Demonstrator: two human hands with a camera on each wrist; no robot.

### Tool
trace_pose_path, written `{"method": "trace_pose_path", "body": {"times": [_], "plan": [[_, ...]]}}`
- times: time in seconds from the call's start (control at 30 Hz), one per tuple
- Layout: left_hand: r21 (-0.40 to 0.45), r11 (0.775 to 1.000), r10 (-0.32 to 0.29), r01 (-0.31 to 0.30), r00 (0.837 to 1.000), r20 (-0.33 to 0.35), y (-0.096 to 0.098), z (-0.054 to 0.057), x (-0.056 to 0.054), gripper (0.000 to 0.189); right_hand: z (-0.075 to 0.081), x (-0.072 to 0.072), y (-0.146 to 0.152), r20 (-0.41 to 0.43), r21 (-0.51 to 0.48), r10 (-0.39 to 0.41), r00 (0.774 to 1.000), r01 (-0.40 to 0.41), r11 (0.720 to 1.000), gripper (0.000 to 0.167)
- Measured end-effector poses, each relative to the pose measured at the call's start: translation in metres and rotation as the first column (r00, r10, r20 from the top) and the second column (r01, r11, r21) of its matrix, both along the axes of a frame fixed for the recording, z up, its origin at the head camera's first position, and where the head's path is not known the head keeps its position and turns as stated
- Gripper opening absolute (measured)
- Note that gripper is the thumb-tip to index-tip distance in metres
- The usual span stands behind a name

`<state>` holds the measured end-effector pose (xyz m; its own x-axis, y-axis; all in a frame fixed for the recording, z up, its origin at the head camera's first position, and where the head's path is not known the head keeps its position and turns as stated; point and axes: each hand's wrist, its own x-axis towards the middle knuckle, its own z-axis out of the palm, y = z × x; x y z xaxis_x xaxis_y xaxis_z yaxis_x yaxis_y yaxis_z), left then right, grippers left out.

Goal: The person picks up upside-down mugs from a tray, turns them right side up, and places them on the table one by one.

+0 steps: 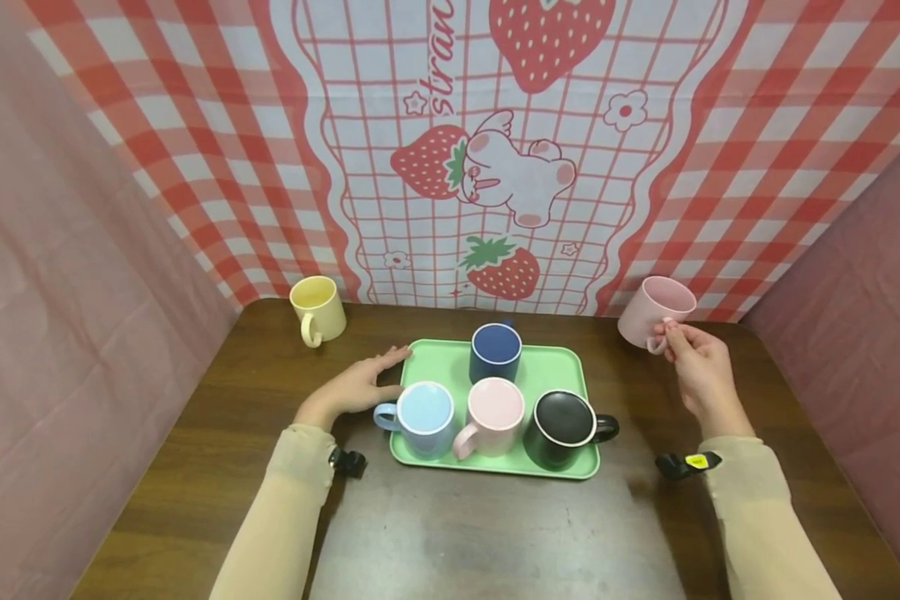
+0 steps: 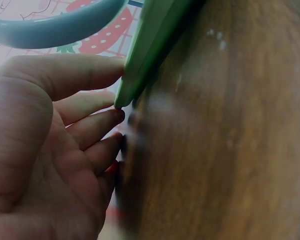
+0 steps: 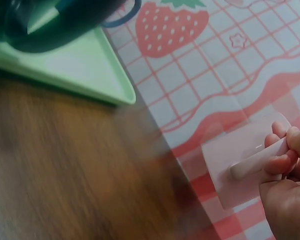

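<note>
Right hand (image 1: 703, 368) pinches smooth pink mug (image 1: 637, 315), mouth up, by its person-facing handle (image 3: 255, 161); outstretched left hand (image 1: 356, 385) touches rectangular green tray (image 1: 549, 367), long axis left-right.

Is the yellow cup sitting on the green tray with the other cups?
No, the yellow cup stands on the brown table, apart from the green tray.

We've wide table (image 1: 495, 533) room in front of the green tray (image 1: 553, 367). Tray's L rim: our L hand (image 1: 354, 387) + lt blue mug (image 1: 426, 429) block us. R rim: blk mug (image 1: 555, 454) handle (image 1: 607, 428) juts over. Tray front, beside pale pink mug (image 1: 495, 417): only slivers btwn mugs. Rear R corner, nr navy mug (image 1: 489, 368), gives us more; our R hand (image 1: 703, 367) w/ held pink mug (image 1: 636, 318) is beyond.
</note>
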<state>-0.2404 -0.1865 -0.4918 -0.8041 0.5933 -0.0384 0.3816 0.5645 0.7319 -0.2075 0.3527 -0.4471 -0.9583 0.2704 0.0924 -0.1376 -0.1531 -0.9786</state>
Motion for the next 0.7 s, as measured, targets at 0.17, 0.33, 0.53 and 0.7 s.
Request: {"method": "trace_pose_path", "body": {"times": [0.17,0.33,0.53,0.7], "plan": [[-0.004,1.000,0.017,-0.017,1.000,0.026,-0.008,-0.033,-0.017,0.079,-0.005,-0.001,0.010,0.030,0.008,-0.017,0.999,0.017,1.000,0.025],[-0.019,1.000,0.018,-0.018,1.000,-0.001,-0.010,-0.042,-0.021,0.078,-0.012,-0.002,0.018,0.050,0.005,-0.015,0.999,0.015,1.000,0.025],[-0.012,1.000,0.011,-0.011,1.000,-0.003,-0.006,-0.023,-0.010,0.076,-0.017,-0.004,0.026,0.084,0.039,-0.029,0.996,0.026,0.999,0.025],[0.002,1.000,0.011,-0.011,0.999,0.031,0.000,-0.013,-0.007,0.077,-0.018,-0.004,0.032,0.104,0.051,-0.031,0.994,0.026,0.998,0.026]]}}
